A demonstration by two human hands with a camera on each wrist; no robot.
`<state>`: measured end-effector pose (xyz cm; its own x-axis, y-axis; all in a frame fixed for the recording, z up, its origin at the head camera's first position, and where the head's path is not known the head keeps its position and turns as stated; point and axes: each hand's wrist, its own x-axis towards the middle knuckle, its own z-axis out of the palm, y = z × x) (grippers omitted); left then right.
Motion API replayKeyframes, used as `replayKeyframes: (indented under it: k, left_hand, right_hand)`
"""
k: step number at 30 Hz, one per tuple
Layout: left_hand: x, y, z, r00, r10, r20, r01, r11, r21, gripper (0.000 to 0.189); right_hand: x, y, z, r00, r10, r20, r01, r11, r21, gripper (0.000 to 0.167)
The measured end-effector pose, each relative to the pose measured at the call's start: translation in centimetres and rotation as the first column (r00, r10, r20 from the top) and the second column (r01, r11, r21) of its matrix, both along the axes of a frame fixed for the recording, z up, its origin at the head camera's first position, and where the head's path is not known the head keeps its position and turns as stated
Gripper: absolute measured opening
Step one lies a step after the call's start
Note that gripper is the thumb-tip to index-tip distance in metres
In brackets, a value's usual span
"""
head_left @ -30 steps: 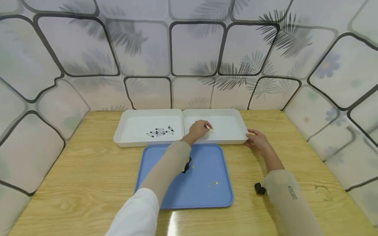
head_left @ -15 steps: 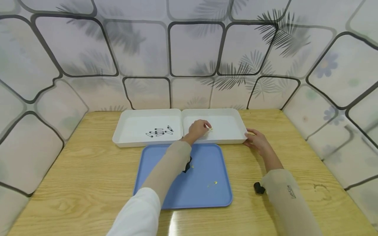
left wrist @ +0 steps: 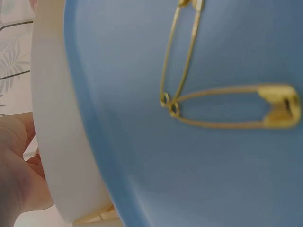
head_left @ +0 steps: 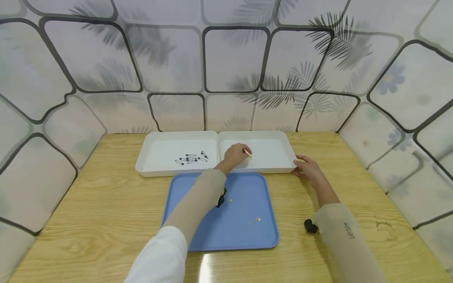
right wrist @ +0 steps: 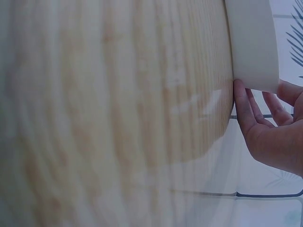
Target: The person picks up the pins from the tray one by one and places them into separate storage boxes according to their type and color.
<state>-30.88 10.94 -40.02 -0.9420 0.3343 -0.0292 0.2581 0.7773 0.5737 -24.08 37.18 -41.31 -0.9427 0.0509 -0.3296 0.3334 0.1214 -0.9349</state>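
Note:
My left hand (head_left: 235, 154) is over the right white tray (head_left: 276, 151), its curled fingers pinching a small gold safety pin (head_left: 250, 155). Another bit of gold (head_left: 245, 161) shows just below the fingertips, too small to make out. In the left wrist view the left hand (left wrist: 19, 165) reaches past the white tray's wall. Its fingertips are hidden there. My right hand (head_left: 308, 169) grips the right tray's near right corner. The right wrist view shows that hand (right wrist: 274, 123) with thumb and fingers around the tray's end (right wrist: 253, 42).
A blue tray (head_left: 244, 236) lies in front with gold safety pins (left wrist: 281, 106) on it, two meeting at their coils. The left white tray (head_left: 155, 149) holds several black safety pins (head_left: 191, 159). A patterned curtain (head_left: 233, 59) surrounds the wooden table (head_left: 88, 220).
My left hand has shifted slightly left inside the right white tray, with the gold at its fingertips moving along. The right hand stays at the tray's corner.

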Motion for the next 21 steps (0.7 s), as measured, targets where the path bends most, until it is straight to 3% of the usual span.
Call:
replayKeyframes:
  k: [12,21]
  left_hand:
    - [0.9,-0.8,1.9,0.997,-0.062,-0.038,0.063,0.998,0.021,0.017]
    - [2.9,-2.0,3.5,0.985,-0.151,-0.079,0.154,0.987,0.042,0.017]
  right_hand:
    - [-0.1,0.1,-0.2,1.0,0.002,0.002,-0.002,1.0,-0.001,0.054]
    - [-0.1,-0.1,0.0,1.0,-0.002,0.003,0.002,1.0,-0.008,0.054]
